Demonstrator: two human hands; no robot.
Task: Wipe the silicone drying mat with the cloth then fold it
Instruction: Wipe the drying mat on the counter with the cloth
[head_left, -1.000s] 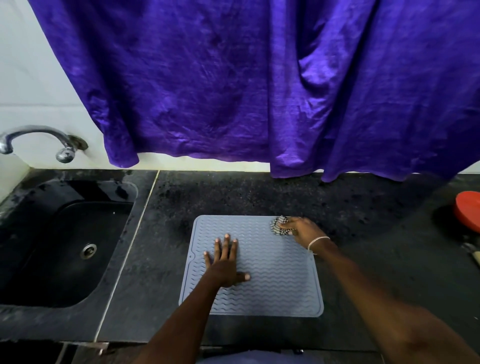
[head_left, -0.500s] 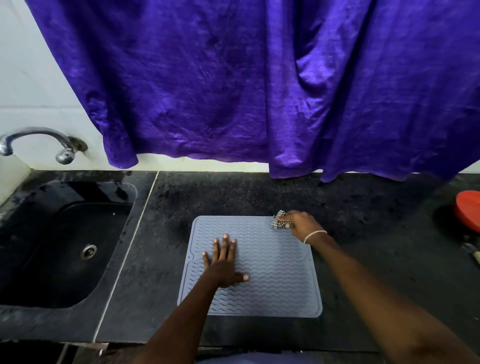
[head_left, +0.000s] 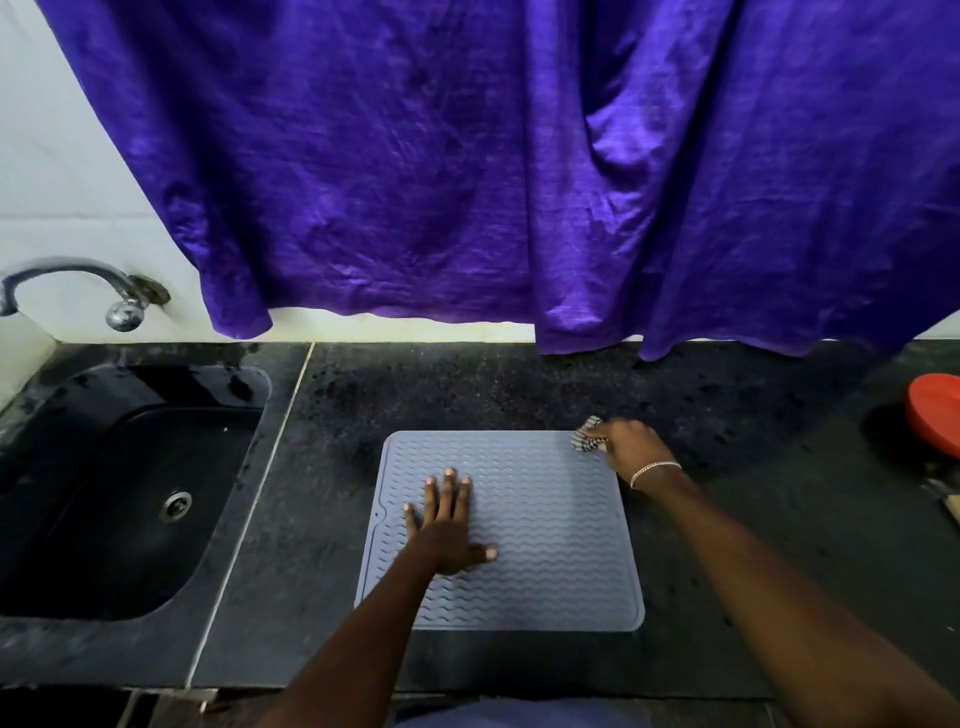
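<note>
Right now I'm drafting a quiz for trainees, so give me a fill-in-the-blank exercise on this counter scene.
1. The right hand grips the ___ at the far right corner of the mat.
2. The left hand lies flat on the mat, which is not yet ___.
3. The sink is on the ___ side of the mat.
4. The curtain behind the counter is ___.

Missing words: cloth; folded; left; purple.
</note>
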